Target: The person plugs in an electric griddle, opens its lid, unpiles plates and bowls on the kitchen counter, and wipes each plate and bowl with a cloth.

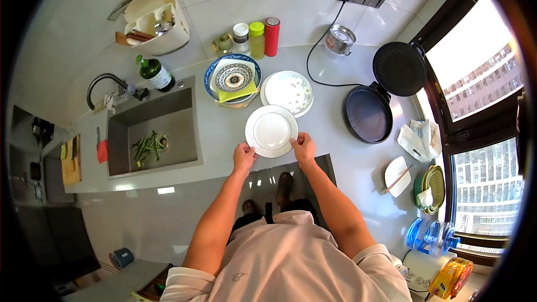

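Observation:
A round white plate with a thin patterned rim is held level at the counter's front edge. My left hand grips its lower left rim, and my right hand grips the right rim. Just behind it lie stacked white plates, the top one with a faint leaf pattern. To their left, a patterned bowl sits in a stack with a yellow-green square dish and a blue-rimmed dish.
On the left is a sink with green vegetables inside. Several bottles line the wall. At right, an open black electric pan has its cord across the counter. A white dish carries chopsticks.

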`<state>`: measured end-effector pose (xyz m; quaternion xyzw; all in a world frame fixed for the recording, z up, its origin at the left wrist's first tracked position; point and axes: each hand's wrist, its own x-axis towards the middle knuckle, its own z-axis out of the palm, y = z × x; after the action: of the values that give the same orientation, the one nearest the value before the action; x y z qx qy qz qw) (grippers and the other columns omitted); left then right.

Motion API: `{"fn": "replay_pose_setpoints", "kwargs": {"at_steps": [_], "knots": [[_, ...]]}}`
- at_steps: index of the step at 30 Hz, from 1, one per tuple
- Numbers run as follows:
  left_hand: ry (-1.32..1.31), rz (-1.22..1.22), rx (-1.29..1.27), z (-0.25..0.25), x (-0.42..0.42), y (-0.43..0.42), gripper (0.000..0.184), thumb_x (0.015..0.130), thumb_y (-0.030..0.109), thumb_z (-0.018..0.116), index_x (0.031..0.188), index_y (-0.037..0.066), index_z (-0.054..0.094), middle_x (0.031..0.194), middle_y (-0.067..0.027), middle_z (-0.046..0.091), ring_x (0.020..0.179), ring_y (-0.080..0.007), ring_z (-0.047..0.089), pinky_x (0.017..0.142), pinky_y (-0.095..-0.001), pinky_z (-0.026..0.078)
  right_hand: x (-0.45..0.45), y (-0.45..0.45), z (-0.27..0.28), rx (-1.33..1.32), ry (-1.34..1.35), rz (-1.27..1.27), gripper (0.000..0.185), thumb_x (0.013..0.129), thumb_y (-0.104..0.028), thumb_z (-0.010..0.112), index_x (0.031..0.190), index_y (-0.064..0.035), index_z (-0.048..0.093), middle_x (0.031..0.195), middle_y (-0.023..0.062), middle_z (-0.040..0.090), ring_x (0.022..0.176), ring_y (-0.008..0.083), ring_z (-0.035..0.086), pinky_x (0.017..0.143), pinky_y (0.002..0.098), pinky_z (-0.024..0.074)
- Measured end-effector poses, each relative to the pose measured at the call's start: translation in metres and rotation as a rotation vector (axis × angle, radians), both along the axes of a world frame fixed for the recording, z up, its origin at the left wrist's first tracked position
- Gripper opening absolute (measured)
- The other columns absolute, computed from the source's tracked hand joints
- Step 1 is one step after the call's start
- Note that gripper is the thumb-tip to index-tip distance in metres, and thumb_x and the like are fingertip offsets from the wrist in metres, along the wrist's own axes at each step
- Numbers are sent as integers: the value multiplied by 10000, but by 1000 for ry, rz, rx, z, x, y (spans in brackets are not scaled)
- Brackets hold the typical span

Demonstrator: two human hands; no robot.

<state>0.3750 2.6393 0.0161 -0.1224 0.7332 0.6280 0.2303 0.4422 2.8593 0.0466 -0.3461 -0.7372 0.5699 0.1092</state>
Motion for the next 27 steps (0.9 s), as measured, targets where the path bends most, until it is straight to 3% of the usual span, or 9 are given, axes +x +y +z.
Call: {"fn": "replay_pose_setpoints", "kwargs": {"at_steps": [8,16,19,22,25,26,27], "knots": [[-61,25,-138,-21,8,-76,118,959,37,659,1039,-8,585,894,-87,675,705,-162,663,617,-310,540,-2,-66,-49,-9,-126,54,294,836,-149,807,1041,-11,646,811,35,655,730,155,596,708,324,514],[-69,57,-219,-36,-3,-93,121,942,27,672,1037,-3,604,858,-86,691,667,-154,654,614,-325,541,-22,-89,-56,27,-172,63,326,809,-180,831,1024,-23,645,830,58,683,752,199,637,735,353,532],[-15,68,-251,-44,-7,-91,189,921,72,699,1060,-17,607,846,-114,702,705,-221,680,678,-362,557,-24,-86,-55,12,-192,77,331,812,-192,831,1018,-14,643,841,74,689,761,215,642,743,358,534],[185,-4,-502,-45,-13,-87,324,890,126,717,1154,-30,613,968,-171,699,880,-312,694,809,-408,556,-26,-78,-54,98,-196,177,352,830,-226,820,1043,-3,651,853,98,697,770,246,654,745,364,536],[491,96,-767,-21,-15,-59,435,865,158,722,1246,-21,615,1132,-202,654,1058,-369,643,909,-434,527,-30,-70,-46,159,-144,87,370,853,-258,798,1078,1,661,848,115,698,776,267,666,745,374,536],[496,30,-678,-14,-20,-51,426,883,136,692,1287,17,625,1231,-193,602,1112,-364,615,928,-427,517,-33,-63,-44,166,-107,50,366,858,-251,799,1089,1,666,844,105,696,772,247,659,739,368,535],[478,-25,-620,-4,-26,-40,409,887,129,684,1280,28,633,1216,-186,610,1108,-365,618,924,-427,518,-36,-53,-44,174,-73,12,363,864,-244,801,1099,0,671,839,94,694,767,226,652,734,362,534]]}}
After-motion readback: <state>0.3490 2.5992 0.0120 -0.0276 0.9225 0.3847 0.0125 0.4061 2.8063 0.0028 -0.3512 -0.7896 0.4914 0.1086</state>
